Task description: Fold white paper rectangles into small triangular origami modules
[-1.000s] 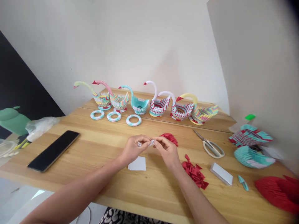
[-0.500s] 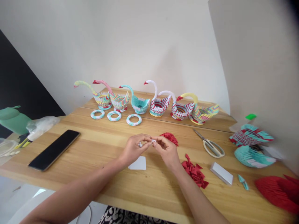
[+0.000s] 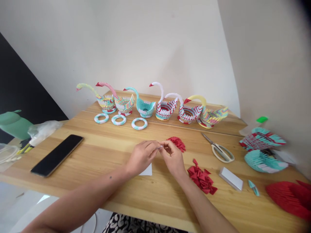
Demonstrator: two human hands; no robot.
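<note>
My left hand (image 3: 141, 156) and my right hand (image 3: 173, 157) meet above the middle of the wooden table (image 3: 102, 152). Both pinch a small white paper piece (image 3: 159, 147) between their fingertips. A white paper slip (image 3: 147, 170) lies on the table under my left hand, partly hidden. Just beyond my right hand sits a small heap of red folded pieces (image 3: 178, 142). A larger pile of red folded pieces (image 3: 201, 177) lies to the right of my right wrist.
Several paper swans (image 3: 145, 106) line the back edge, with three paper rings (image 3: 118, 119) before them. A black phone (image 3: 57, 155) lies left. Scissors (image 3: 220, 150), a white paper stack (image 3: 230, 178), teal and red paper assemblies (image 3: 264, 160) and a red one (image 3: 289, 197) sit right.
My left hand has rolled over the paper piece and moved slightly right, covering more of the white slip. The hands are closer together.
</note>
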